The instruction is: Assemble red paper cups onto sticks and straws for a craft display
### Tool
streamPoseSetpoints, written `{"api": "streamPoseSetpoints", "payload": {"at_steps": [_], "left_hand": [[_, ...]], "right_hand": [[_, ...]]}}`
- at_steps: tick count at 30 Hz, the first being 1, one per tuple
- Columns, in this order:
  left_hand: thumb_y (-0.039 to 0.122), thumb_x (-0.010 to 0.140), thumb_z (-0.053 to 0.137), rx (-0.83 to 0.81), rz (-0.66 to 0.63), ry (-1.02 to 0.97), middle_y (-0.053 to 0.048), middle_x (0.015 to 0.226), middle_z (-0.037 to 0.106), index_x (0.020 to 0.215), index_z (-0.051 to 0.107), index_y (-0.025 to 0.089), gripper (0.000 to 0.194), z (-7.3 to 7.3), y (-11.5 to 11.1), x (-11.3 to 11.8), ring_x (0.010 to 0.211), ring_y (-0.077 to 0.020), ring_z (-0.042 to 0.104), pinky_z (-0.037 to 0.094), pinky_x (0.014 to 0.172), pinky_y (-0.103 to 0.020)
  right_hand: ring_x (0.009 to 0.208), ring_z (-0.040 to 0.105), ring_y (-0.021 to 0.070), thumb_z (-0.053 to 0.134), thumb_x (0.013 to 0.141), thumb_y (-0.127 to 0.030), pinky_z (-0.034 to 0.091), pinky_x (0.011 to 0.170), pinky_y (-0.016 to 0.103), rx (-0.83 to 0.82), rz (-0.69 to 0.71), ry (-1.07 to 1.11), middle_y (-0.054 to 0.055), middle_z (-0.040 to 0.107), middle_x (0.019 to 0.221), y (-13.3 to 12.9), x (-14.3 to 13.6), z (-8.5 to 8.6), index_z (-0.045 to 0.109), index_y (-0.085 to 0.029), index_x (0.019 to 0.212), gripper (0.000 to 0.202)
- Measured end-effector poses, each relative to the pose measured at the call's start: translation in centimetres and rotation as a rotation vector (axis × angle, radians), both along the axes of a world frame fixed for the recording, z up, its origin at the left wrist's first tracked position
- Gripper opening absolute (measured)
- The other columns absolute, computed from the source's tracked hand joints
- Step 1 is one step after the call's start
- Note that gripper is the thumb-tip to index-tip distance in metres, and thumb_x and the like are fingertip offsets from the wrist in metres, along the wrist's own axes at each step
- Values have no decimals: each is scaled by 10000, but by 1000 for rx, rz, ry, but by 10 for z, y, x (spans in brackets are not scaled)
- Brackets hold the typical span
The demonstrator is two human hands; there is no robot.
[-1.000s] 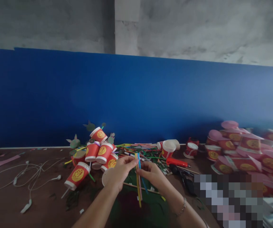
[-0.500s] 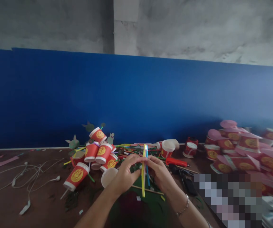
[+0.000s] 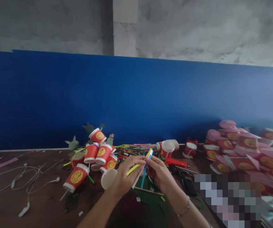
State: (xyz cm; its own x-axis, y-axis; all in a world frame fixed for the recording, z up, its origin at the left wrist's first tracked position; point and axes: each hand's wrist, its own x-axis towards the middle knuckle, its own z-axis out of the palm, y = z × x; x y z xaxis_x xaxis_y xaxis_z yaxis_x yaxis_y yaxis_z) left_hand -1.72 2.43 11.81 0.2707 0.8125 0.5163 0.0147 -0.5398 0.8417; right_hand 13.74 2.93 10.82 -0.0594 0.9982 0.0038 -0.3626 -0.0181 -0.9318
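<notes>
Between my hands is a small bunch of drinking straws: a yellow straw [image 3: 133,169], a whitish straw [image 3: 136,179] and a blue straw [image 3: 143,178]. Their upper ends meet, while the lower ends fan apart. My left hand [image 3: 126,172] is closed on the straws, its fingers over the yellow one. With thumb and fingertips, my right hand [image 3: 158,171] pinches the bunch near the top. A white paper cup [image 3: 109,178] is just left of my left hand. Under both hands, green scraps [image 3: 150,198] and a thin stick [image 3: 148,191] lie on the table.
Red cups with yellow emblems [image 3: 76,175] and rabbit-shaped cutouts are heaped at left. White earphones [image 3: 25,207] lie farther left. Loose coloured straws [image 3: 136,146] line the blue partition [image 3: 127,95]. At right are a red glue gun [image 3: 177,162] and a pile of cups with pink paper [image 3: 248,142].
The straws have gone from nearly upright and bunched to tilted, with their lower ends spread toward the lower left. Both hands have shifted only slightly.
</notes>
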Motion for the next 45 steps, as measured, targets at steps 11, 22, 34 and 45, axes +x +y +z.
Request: {"api": "streamPoseSetpoints", "payload": {"at_steps": [11, 22, 34, 45], "left_hand": [[321, 835, 541, -197, 108, -90, -52, 981, 691, 906, 712, 221, 211, 2, 3, 2, 1019, -234, 581, 398, 932, -309], [332, 857, 455, -168, 103, 130, -44, 867, 658, 843, 647, 234, 216, 2, -2, 0, 830, -198, 573, 440, 782, -284], [411, 785, 588, -480, 62, -154, -40, 1008, 698, 949, 707, 215, 282, -11, 3, 7, 1035, -248, 559, 402, 928, -334], [435, 811, 592, -701, -430, -539, -110, 1096, 678, 1072, 669, 146, 397, -14, -3, 19, 1162, -280, 528, 324, 1043, -410]], "right_hand": [[500, 437, 92, 669, 701, -529, 322, 478, 202, 107, -87, -209, -26, 526, 557, -1, 5, 5, 610, -154, 725, 380], [563, 366, 95, 520, 835, -480, 307, 519, 215, 362, 114, -718, -37, 454, 602, -11, 4, 15, 561, -160, 693, 353], [598, 335, 97, 459, 876, -433, 314, 533, 207, 412, 189, -809, -29, 432, 647, -10, 1, 9, 554, -152, 733, 330], [536, 337, 78, 534, 822, -448, 311, 495, 197, 309, 257, -710, -45, 399, 570, -14, -2, 17, 531, -156, 635, 347]]}}
